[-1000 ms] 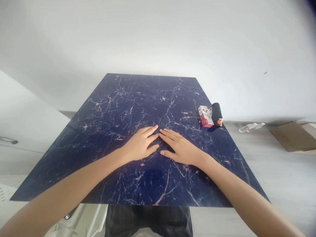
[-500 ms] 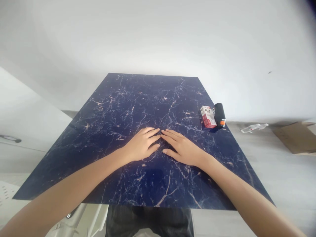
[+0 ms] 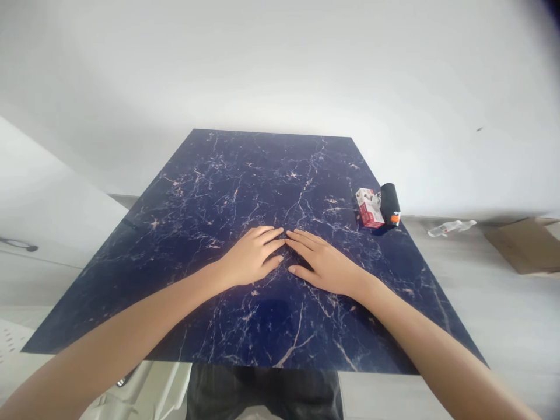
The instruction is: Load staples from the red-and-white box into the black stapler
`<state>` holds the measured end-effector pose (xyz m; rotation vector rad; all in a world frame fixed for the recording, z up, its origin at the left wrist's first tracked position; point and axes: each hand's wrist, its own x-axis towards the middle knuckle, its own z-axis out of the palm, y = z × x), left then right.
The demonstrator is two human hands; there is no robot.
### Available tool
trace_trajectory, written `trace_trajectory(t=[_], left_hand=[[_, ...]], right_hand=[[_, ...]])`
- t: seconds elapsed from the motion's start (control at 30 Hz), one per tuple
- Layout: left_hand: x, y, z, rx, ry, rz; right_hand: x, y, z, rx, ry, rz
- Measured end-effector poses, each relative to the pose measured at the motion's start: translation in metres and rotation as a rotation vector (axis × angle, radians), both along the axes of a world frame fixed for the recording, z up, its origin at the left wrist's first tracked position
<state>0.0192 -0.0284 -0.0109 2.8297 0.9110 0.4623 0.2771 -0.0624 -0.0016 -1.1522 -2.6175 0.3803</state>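
My left hand [image 3: 255, 255] lies palm down on the blue marble-patterned table [image 3: 262, 175], fingers spread and pointing right. Mirroring it, my right hand [image 3: 322, 261] rests flat with its fingers pointing left. The fingertips of both hands meet or nearly meet at the middle of the table. Neither hand holds anything. Beyond my right hand, near the table's right edge, stands a small red and white box [image 3: 370, 209]. Right beside it is a black cylinder-shaped roll [image 3: 389, 205] with an orange label.
A clear plastic bottle [image 3: 450, 228] lies on the floor to the right, close to an open cardboard box [image 3: 527, 245]. A white wall [image 3: 271, 64] runs behind the table. Pale plastic furniture [image 3: 153, 388] shows under the near left edge.
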Motion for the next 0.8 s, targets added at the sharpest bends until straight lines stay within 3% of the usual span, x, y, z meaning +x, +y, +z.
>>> trace_trajectory(t=[0.57, 0.67, 0.8], left_hand=[[-0.001, 0.0, -0.001, 0.003, -0.008, -0.003], [-0.001, 0.0, -0.002, -0.003, -0.002, 0.003], [-0.002, 0.0, -0.001, -0.037, 0.011, 0.005]], right_hand=[[0.004, 0.004, -0.001, 0.035, 0.058, -0.019], [0.024, 0.019, 0.006, 0.163, 0.111, -0.245], [0.077, 0.041, 0.018, 0.373, 0.2, -0.923]])
